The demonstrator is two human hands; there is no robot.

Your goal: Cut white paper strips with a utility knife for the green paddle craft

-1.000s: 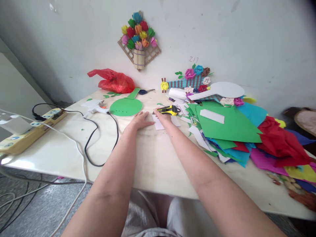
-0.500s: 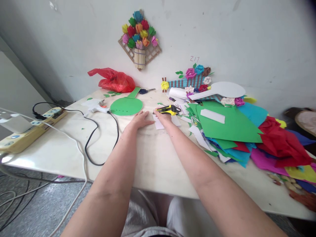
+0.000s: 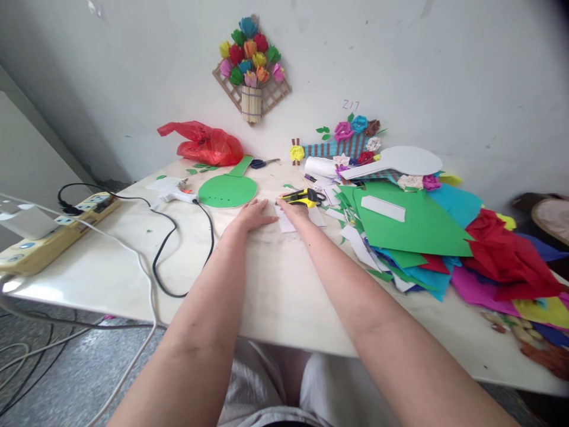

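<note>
My left hand (image 3: 255, 216) lies flat on the table with its fingers apart, next to a green round paper piece with a handle (image 3: 227, 191). My right hand (image 3: 294, 214) rests with fingers stretched out over a small white piece of paper (image 3: 316, 218), pressing on it and covering part of it. A yellow and black utility knife (image 3: 306, 197) lies just beyond the right hand, close against it. The left thumb points toward the white paper's left edge.
On the left are a white glue gun (image 3: 173, 193), its black cord and a power strip (image 3: 53, 231). Behind are a red plastic bag (image 3: 208, 145) and scissors (image 3: 262, 163). Stacked green sheets (image 3: 413, 222), paper scraps and crumpled red paper (image 3: 511, 255) cover the right side.
</note>
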